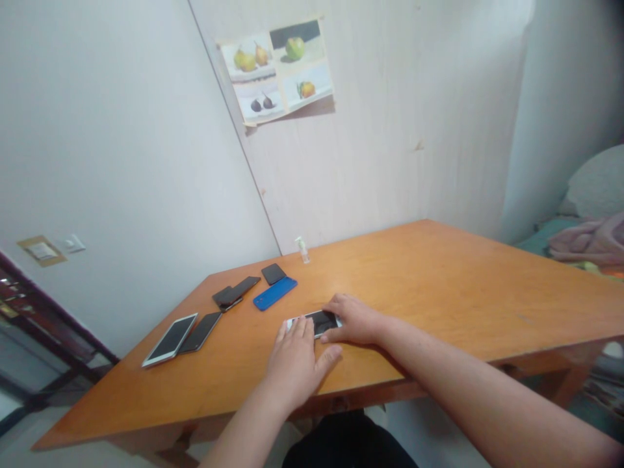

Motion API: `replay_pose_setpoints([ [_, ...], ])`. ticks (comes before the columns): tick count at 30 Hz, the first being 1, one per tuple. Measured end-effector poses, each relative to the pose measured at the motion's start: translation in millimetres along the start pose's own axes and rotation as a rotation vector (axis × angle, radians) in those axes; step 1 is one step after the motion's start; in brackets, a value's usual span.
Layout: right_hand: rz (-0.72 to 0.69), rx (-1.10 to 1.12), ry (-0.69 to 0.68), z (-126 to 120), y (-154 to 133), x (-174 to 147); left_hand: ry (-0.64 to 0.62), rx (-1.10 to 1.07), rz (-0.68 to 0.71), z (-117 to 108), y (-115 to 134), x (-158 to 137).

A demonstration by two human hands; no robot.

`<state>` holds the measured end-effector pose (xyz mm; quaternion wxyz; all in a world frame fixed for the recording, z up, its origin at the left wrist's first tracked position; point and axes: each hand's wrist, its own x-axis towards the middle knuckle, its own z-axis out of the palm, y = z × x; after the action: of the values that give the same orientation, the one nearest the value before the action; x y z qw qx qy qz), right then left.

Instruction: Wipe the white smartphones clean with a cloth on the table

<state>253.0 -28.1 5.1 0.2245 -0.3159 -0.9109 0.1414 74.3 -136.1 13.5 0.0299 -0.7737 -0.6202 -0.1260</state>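
Phone (325, 321): lies flat on table (439, 279), below centre of frame, screen dark. Left hand (295, 364): rests fingertips on left end, thumb spread aside. Right hand (359, 320): pinches right end, thumb on near edge, fingers on far edge. Progress: appears mid-handling; contact made, not raised. Left of frame, untouched: blue phone (275, 294), dark phone (201, 333), white tablet (170, 340). Brands, labels, writing: none legible.

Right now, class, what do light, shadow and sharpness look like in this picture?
Head view: fine detail looks soft, even on the white-framed phone; head view: the fruit-picture paper sheet casts a shadow below its lower-right edge; head view: a shadow lies on the brown wooden table beside the bare right forearm.
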Motion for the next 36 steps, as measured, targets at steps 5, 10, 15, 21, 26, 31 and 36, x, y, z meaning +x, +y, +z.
replay_pose_setpoints([
  [5,0.012,0.009,-0.004,-1,-1,0,-0.062,0.022,0.055,-3,-2,-7],
  [10,0.001,-0.029,-0.018,2,2,1,-0.04,0.065,-0.051,-2,-2,17],
  [15,0.005,-0.001,0.007,1,1,0,-0.057,0.096,0.04,-5,11,-2],
  [21,-0.005,-0.013,0.006,2,2,1,-0.09,0.123,-0.015,-8,3,2],
  [26,0.007,-0.003,-0.02,1,3,1,-0.068,0.111,-0.019,-2,10,7],
  [31,0.011,0.059,-0.061,-8,3,-5,-0.131,0.081,0.054,-10,8,-11],
  [36,0.05,0.081,-0.099,-16,5,-7,-0.142,0.065,0.008,-12,-10,-1],
])
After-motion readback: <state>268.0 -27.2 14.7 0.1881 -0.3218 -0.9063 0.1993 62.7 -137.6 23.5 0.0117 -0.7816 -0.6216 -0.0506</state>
